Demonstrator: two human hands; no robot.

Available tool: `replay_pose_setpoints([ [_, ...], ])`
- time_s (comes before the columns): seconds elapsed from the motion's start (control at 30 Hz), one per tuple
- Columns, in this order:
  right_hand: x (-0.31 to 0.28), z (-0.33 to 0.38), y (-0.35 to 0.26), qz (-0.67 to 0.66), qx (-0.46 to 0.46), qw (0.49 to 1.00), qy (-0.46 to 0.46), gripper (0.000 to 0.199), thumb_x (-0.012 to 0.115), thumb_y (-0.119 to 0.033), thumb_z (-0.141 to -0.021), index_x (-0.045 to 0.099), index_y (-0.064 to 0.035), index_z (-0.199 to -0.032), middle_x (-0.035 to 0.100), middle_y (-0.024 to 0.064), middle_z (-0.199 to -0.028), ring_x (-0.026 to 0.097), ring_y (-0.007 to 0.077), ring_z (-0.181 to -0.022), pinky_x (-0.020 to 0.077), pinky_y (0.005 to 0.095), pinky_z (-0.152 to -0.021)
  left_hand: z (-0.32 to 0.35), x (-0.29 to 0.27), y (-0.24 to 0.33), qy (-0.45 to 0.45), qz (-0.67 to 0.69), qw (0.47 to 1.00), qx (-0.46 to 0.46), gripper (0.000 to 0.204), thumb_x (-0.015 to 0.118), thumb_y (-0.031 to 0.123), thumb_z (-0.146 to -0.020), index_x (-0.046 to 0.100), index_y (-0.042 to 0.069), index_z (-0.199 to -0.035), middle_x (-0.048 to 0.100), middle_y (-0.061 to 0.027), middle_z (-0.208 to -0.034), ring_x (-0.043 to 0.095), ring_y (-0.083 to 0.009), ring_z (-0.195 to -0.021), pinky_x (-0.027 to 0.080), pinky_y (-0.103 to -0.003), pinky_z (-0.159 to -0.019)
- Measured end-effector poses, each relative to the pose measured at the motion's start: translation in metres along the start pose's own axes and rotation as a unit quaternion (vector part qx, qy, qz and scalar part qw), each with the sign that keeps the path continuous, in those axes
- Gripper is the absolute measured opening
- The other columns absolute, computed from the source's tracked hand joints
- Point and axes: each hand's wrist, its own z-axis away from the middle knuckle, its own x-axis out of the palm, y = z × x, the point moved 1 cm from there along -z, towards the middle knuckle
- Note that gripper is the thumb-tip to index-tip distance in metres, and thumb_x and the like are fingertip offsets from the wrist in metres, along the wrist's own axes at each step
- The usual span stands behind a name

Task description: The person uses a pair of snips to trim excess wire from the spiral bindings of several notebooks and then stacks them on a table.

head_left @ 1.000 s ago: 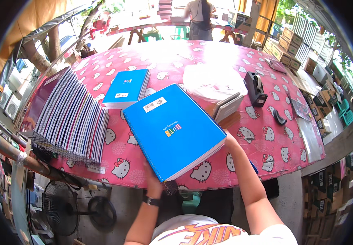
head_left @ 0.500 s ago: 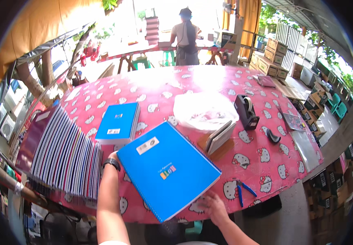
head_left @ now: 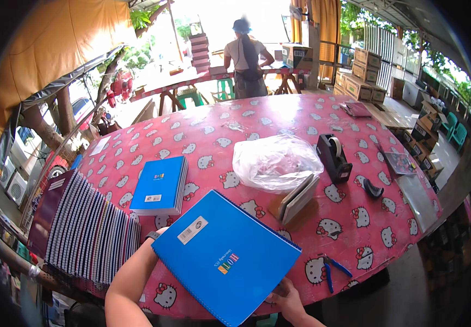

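A large blue spiral notebook lies tilted in front of me, its cover up with a white barcode label. My left hand grips its left corner; most of the fingers are hidden by the cover, and a dark band circles the wrist. At the lower right edge, my right hand has closed on the notebook, with some fingers out of sight underneath. Just beyond is a small stack of smaller blue notebooks. A long row of spiral notebooks leans along the table's left side.
On the pink patterned table are a plastic bag, upright flat pieces in a wooden holder, a black tape dispenser, a black stapler-like object and blue-handled pliers. Another person stands at the far table.
My right hand has moved from just off the notebook's lower right edge onto it. The view has shifted, so the table's things appear lower. The far person's arm has swung outward.
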Motion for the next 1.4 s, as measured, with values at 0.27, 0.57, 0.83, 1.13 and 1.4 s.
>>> replay_pose_setpoints([
  [0.27,-0.015,-0.034,-0.015,-0.011,-0.013,0.991,-0.132,0.076,0.068,-0.022,-0.079,0.030,0.0012,-0.140,0.039,0.0131,-0.138,0.049,0.0221,-0.117,0.0390,0.0343,-0.098,0.094,0.076,0.020,0.057,0.310,0.948,0.038,0.050,0.038,0.036,-0.097,0.037,0.005,-0.135,0.047,-0.0130,-0.134,0.046,-0.0293,-0.120,0.036,-0.042,-0.103],
  [0.57,0.052,-0.143,-0.050,0.027,0.145,0.888,-0.435,0.056,0.061,-0.017,-0.083,0.043,0.0011,-0.132,0.057,0.0117,-0.118,0.058,0.0190,-0.103,0.0470,0.0322,-0.087,0.224,0.219,0.044,0.356,0.548,0.757,0.014,0.050,0.039,0.037,-0.096,0.037,0.006,-0.136,0.048,-0.0129,-0.133,0.047,-0.0307,-0.120,0.037,-0.043,-0.102],
  [0.83,0.153,-0.245,-0.021,0.173,-0.219,0.662,-0.695,0.036,0.060,-0.019,-0.085,0.057,-0.0021,-0.117,0.062,0.0103,-0.111,0.060,0.0180,-0.097,0.0494,0.0325,-0.081,0.249,0.287,0.087,0.471,0.610,0.637,0.015,0.051,0.040,0.037,-0.096,0.037,0.006,-0.136,0.048,-0.0128,-0.133,0.047,-0.0320,-0.119,0.038,-0.044,-0.102],
  [1.13,0.111,-0.286,-0.059,0.012,0.043,0.934,-0.354,0.029,0.062,-0.018,-0.085,0.061,-0.0036,-0.110,0.063,0.0058,-0.103,0.060,0.0146,-0.090,0.0472,0.0318,-0.083,0.253,0.267,0.134,0.421,0.550,0.708,-0.137,0.037,0.047,0.024,-0.094,0.045,0.005,-0.125,0.054,-0.0101,-0.119,0.053,-0.0189,-0.106,0.049,-0.036,-0.084],
  [1.4,-0.026,-0.089,-0.079,0.137,-0.103,0.969,-0.178,0.034,0.061,-0.022,-0.086,0.059,-0.0012,-0.113,0.065,0.0070,-0.100,0.060,0.0138,-0.091,0.0474,0.0274,-0.081,0.320,0.124,0.188,0.743,0.059,0.665,-0.058,0.017,0.049,0.009,-0.088,0.055,-0.003,-0.099,0.054,-0.0068,-0.095,0.051,-0.0143,-0.089,0.041,-0.029,-0.084],
])
